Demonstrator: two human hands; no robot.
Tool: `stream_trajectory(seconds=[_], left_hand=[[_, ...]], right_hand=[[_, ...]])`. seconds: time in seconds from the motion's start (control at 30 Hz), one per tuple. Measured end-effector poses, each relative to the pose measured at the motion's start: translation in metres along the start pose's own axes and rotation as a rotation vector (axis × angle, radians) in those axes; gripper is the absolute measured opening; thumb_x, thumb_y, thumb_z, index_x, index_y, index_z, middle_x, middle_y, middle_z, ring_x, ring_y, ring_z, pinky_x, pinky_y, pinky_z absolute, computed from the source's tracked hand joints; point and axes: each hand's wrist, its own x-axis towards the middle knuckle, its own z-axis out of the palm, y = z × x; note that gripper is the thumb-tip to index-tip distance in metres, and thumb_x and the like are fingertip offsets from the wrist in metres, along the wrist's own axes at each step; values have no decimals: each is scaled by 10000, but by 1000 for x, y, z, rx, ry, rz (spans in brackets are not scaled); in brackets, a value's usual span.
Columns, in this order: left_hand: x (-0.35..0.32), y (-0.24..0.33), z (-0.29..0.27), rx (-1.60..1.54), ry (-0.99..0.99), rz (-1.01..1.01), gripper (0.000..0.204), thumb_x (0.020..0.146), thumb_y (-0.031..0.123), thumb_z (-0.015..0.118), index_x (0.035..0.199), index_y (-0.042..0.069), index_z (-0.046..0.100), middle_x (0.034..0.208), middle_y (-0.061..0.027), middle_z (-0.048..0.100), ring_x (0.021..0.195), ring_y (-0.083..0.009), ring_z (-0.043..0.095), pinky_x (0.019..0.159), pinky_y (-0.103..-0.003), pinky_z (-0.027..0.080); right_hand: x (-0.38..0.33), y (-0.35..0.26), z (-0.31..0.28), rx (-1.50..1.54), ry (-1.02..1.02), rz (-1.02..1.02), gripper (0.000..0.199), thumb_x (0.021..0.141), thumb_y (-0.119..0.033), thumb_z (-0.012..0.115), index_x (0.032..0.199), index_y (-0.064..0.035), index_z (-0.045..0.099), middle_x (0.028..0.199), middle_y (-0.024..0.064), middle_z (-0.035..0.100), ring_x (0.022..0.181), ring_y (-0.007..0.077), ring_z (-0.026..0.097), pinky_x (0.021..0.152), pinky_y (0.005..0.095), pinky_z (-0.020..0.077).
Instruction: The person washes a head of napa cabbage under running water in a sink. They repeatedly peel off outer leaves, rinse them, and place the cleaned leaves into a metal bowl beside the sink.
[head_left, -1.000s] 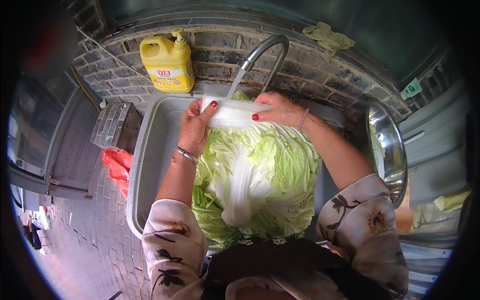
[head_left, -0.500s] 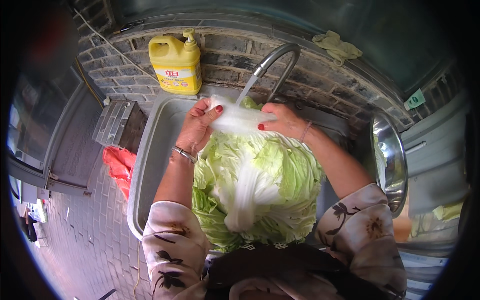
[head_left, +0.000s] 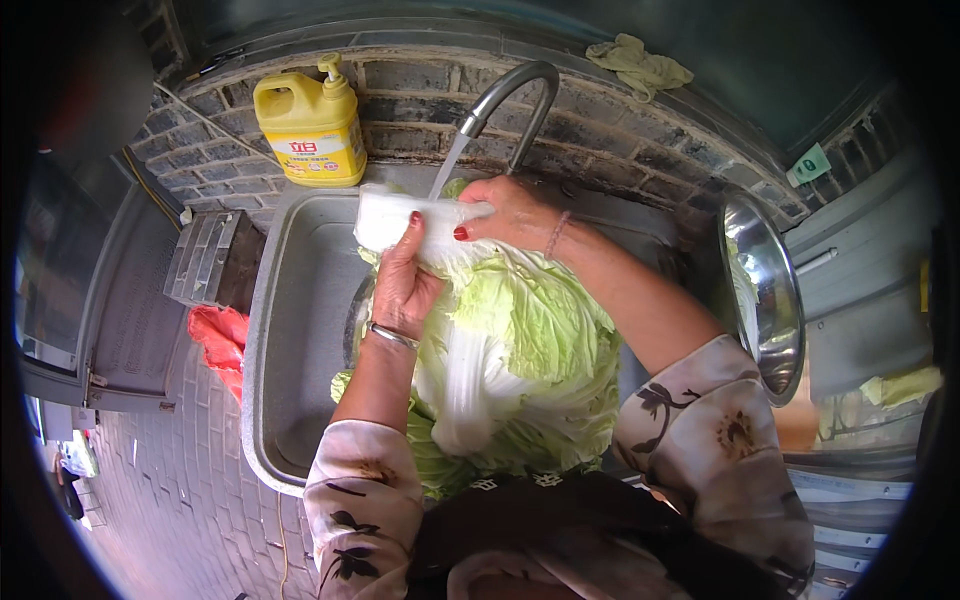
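Under the running tap (head_left: 505, 90), both hands hold a napa cabbage leaf (head_left: 385, 220) by its broad white rib. My left hand (head_left: 405, 285) grips it from below, thumb lying across its front. My right hand (head_left: 515, 218) pinches the other end, fingers partly hidden behind the leaf. A stream of water (head_left: 450, 165) falls onto or just behind the rib; the exact spot is hidden. Beneath my hands a large heap of pale green cabbage leaves (head_left: 540, 330) fills the right part of the grey sink (head_left: 262, 350).
A yellow pump jug (head_left: 312, 135) stands on the back-left rim by the brick wall. To the right is a shiny metal bowl (head_left: 785, 330) with leaves in it. A cloth (head_left: 640, 68) lies on the ledge. A red plastic bag (head_left: 220, 345) and stacked bricks (head_left: 205, 260) are left of the sink.
The view has shifted, and scene items sit further left. My left hand has turned and slid lower along the leaf toward my right hand. More of the sink's left side shows.
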Motion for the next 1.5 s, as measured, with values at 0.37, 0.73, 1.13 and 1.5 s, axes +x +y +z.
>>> stream_trajectory(seconds=[0.37, 0.73, 1.13, 1.5], left_hand=[[0, 21, -13, -171, -3, -45, 359, 839, 208, 606, 1134, 33, 502, 1128, -103, 562, 1052, -258, 536, 939, -407, 426], [-2, 60, -10, -140, -131, 149, 579, 816, 426, 580, 1234, 53, 431, 1236, -105, 492, 1150, -272, 460, 996, -452, 347], [-17, 92, -15, -122, -210, 129, 513, 853, 308, 560, 1233, -6, 416, 1255, -155, 467, 1169, -314, 437, 1009, -495, 328], [-22, 140, 45, -54, -281, 300, 461, 895, 301, 496, 1243, 12, 406, 1256, -141, 468, 1180, -300, 433, 1002, -487, 342]], right_hand=[[-24, 27, -24, -64, 25, 46, 403, 755, -220, 657, 1062, 28, 575, 997, 153, 614, 910, 185, 573, 797, 280, 434], [-8, -14, -15, -292, 319, -307, 400, 802, -270, 597, 1128, -44, 549, 1152, 160, 534, 994, 294, 565, 836, 364, 442], [-9, -20, 17, -773, 33, -84, 427, 859, -412, 477, 1234, -208, 482, 1298, 140, 407, 1186, 296, 390, 963, 426, 310], [-7, -54, -3, -325, 244, -360, 448, 799, -256, 614, 1179, -43, 508, 990, 158, 559, 924, 314, 547, 794, 369, 449]])
